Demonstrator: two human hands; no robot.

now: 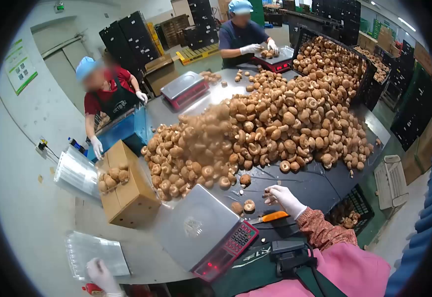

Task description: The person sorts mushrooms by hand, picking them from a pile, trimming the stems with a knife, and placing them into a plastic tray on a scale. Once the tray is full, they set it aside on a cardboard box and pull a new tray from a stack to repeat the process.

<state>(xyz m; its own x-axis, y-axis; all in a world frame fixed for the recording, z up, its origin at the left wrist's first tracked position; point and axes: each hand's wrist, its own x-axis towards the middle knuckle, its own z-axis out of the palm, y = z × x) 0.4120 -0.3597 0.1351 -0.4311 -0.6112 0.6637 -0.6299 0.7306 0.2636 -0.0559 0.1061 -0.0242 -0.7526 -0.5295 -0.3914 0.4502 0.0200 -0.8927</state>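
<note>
Both gloved hands (101, 275) (286, 200) are wide apart, right farther forward.

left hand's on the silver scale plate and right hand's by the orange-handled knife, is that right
Not quite: the left hand isn't on the silver scale plate; the head view shows it at the clear plastic packaging. The right hand is by the orange-handled knife, as you say.

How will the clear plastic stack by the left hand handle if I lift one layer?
The clear plastic stack looks thin and see-through, so a layer would probably flop. Its glossy shine suggests slipperiness; closely overlapping edges could make layers cling.
</note>
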